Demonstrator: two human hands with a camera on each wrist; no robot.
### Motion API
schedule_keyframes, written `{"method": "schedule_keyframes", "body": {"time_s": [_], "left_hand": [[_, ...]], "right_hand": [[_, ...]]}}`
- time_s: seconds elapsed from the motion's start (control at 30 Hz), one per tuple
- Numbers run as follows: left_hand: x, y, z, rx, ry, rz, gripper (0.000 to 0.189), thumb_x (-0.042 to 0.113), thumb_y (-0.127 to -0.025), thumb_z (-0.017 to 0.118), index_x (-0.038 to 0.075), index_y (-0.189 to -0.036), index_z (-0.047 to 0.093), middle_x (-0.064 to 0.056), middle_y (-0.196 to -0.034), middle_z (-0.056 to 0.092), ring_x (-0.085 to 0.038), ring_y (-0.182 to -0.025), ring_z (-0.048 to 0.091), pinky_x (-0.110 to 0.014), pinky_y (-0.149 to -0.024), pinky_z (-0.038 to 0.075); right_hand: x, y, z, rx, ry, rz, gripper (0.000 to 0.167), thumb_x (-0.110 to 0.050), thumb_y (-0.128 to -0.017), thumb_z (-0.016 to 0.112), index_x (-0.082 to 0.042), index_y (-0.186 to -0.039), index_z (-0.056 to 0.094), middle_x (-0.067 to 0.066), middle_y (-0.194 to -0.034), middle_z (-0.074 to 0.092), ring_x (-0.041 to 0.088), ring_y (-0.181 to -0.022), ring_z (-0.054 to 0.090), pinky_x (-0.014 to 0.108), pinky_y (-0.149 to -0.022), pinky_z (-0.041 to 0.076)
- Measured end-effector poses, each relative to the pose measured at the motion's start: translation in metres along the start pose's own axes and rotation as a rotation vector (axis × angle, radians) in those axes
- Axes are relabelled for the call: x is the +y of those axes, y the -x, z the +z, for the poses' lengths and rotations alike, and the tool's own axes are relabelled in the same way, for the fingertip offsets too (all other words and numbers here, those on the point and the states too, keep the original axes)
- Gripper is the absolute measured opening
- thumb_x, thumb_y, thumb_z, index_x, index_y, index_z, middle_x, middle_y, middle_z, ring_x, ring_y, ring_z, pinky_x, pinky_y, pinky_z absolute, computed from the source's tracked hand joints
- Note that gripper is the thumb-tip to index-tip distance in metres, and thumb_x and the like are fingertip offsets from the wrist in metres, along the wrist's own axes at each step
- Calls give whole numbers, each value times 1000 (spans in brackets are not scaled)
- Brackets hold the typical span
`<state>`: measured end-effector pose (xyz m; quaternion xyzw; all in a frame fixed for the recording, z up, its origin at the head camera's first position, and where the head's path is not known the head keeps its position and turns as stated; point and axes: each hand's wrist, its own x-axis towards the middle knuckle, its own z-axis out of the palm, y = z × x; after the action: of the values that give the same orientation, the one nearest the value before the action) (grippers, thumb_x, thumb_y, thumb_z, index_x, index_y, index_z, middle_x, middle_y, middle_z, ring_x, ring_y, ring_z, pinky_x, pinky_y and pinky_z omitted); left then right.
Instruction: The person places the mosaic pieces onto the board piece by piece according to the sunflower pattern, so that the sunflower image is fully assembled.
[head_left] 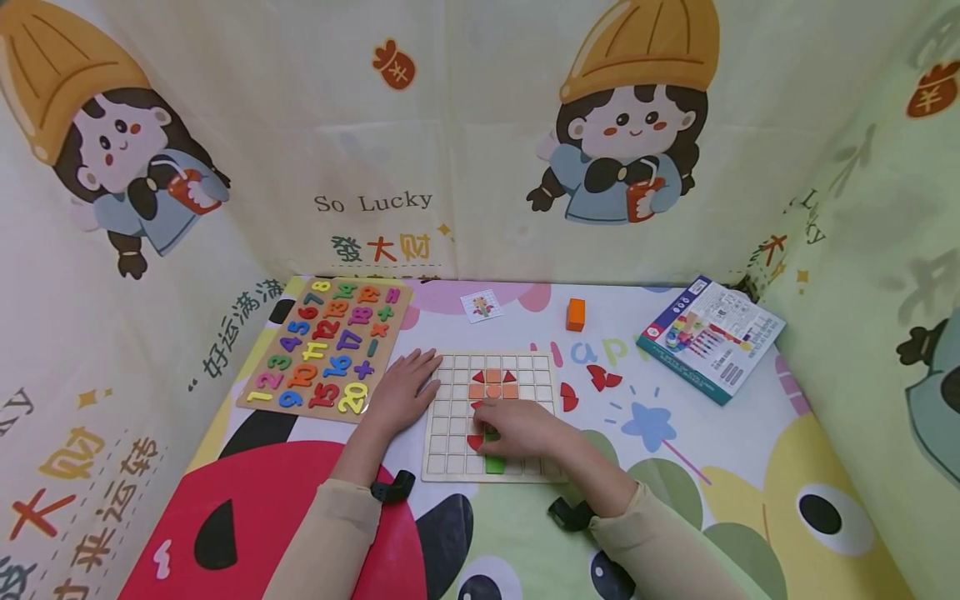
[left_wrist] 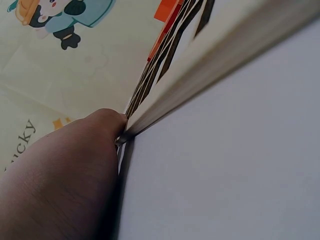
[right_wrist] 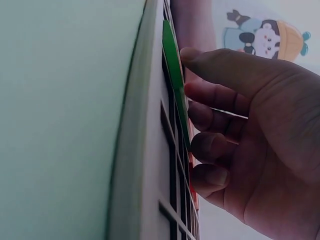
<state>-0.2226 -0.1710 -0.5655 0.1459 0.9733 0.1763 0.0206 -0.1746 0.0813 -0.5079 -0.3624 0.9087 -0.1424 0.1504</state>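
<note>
Nearest the camera lay two beige sleeves (head_left: 330, 533), each forearm bearing a small black wrist device (head_left: 393, 487); beyond them, a gridded board (head_left: 450, 417) lay flat on the table (head_left: 450, 333), between and beneath the two hands. The left hand (head_left: 405, 392) rested at the board's left side, its grip released, the fingers extended toward the upper left corner and the thumb against the edge; the right hand (head_left: 517, 427) reached over the lower middle cells, its grip likewise released, the fingers loosely bent, the thumb apart from the forefinger and close to a green tile in the right wrist view. Orange square tiles (head_left: 493, 391) occupied the upper middle cells, with red triangles (head_left: 510, 377) beside the topmost; green tiles (head_left: 494, 465) filled cells lower down, and a rounded red piece (head_left: 475, 442) lay just left of them, partly covered by the hand; further red pieces (head_left: 569, 397) lay loose to the right of the board. To the left stood a tray of coloured numerals (head_left: 307, 411), tilted in outline; behind the board lay a small picture card (head_left: 481, 306) and an orange block (head_left: 575, 315); a printed box (head_left: 708, 337) occupied the far right, before a patterned curtain (head_left: 465, 125).
</note>
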Motion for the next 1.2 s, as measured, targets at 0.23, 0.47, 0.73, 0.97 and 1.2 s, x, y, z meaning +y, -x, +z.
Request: {"method": "schedule_keyframes", "body": {"time_s": [0.23, 0.47, 0.73, 0.97, 1.2], "left_hand": [[1, 0, 1, -1, 0, 3, 57, 50, -101, 45, 29, -154, 37, 6, -161, 34, -22, -154, 19, -47, -127, 15], [1, 0, 2, -1, 1, -1, 58, 51, -101, 45, 30, -154, 37, 6, -161, 33, -21, -154, 18, -46, -127, 14], [1, 0, 1, 3, -2, -3, 57, 51, -101, 45, 30, -154, 37, 6, -161, 33, -21, -154, 18, -46, -127, 14], [1, 1, 1, 5, -7, -6, 58, 50, -101, 46, 29, -154, 37, 5, -162, 33, -22, -154, 18, -48, -127, 14], [1, 1, 1, 1, -7, -8, 58, 51, -101, 45, 29, -154, 36, 5, -162, 33, -22, -154, 18, -47, -127, 14]], "right_hand": [[17, 6, -5, 33, -95, 46, 20, -41, -87, 73, -28, -98, 63, -11, -86, 55, 6, -77, 52, 22, -68, 47], [44, 22, -13, 78, -206, 111, 19, -33, -88, 73, -25, -104, 66, -14, -92, 58, 7, -83, 54, 22, -74, 50], [81, 50, -29, 132, -304, 209, 22, -29, -87, 75, -23, -106, 64, -10, -90, 58, 10, -87, 54, 24, -74, 52], [113, 69, -37, 171, -342, 274, 19, -26, -90, 72, -18, -106, 65, -3, -89, 59, 16, -85, 53, 27, -70, 49], [131, 73, -31, 186, -323, 316, 23, -28, -91, 71, -17, -111, 66, -2, -90, 59, 16, -86, 54, 28, -73, 49]]}}
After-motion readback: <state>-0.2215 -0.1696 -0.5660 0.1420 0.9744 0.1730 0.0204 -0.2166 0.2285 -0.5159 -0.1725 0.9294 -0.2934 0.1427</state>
